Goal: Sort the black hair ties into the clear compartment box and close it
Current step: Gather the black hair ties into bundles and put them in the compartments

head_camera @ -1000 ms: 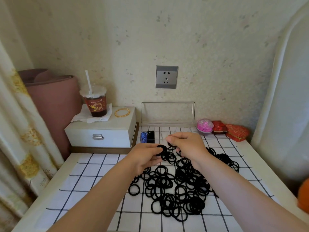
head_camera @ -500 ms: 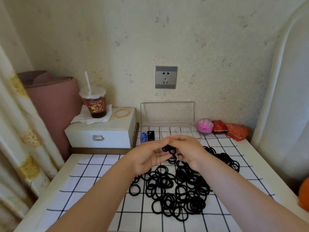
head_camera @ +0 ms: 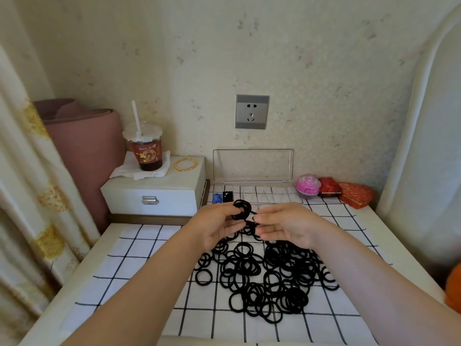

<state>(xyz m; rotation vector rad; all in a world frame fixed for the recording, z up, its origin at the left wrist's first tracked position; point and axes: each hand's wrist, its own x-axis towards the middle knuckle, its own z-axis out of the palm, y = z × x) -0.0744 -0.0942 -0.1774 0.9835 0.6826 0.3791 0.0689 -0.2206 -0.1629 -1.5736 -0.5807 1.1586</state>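
Most of the job looks undone: a big pile of hair ties (head_camera: 262, 273) covers the tabletop (head_camera: 139, 258). The clear box (head_camera: 253, 196) stands open behind, mostly empty. The left hand (head_camera: 219, 227) pinches a small bunch (head_camera: 240, 212); the right hand (head_camera: 284, 224) pinches one tie beside it.

Two hands: left hand (head_camera: 219, 227), right hand (head_camera: 287, 224). One clear compartment box (head_camera: 253, 176), lid up. Black hair ties (head_camera: 262, 275): one big loose pile on the worktop (head_camera: 139, 258), too many and too overlapped to count; one small bunch (head_camera: 241, 211) at the left hand. One drink cup (head_camera: 146, 152), one gold bangle (head_camera: 185, 164), one white drawer box (head_camera: 154, 193), one wall socket (head_camera: 252, 111), one pink ball (head_camera: 308, 184), two red boxes (head_camera: 329, 187).
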